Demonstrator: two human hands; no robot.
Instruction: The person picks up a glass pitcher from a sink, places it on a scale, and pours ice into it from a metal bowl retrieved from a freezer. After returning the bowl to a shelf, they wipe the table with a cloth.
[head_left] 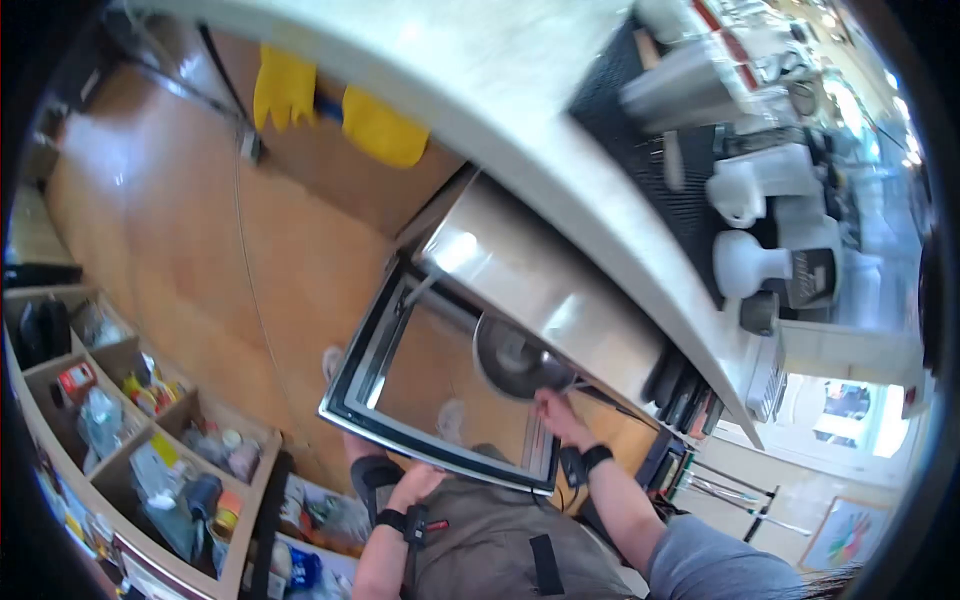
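Observation:
A glass door [385,330] with a dark frame stands open from a stainless steel appliance [520,275] under the counter. My left hand [418,483] is closed on the door's near edge, its fingers partly hidden. In my right hand [556,414] is the rim of a round metal bowl [512,350]. The bowl is tilted between the door and the appliance front, its shiny inside partly showing. My right fingers are pinched together at the bowl's near side.
Above runs a pale countertop [440,60] with a black mat [640,150] and white containers [765,185]. Yellow gloves [385,127] hang beneath its edge. At lower left stands a wooden divided shelf [190,410] filled with packets and jars. Brown flooring [190,220] stretches beyond the door.

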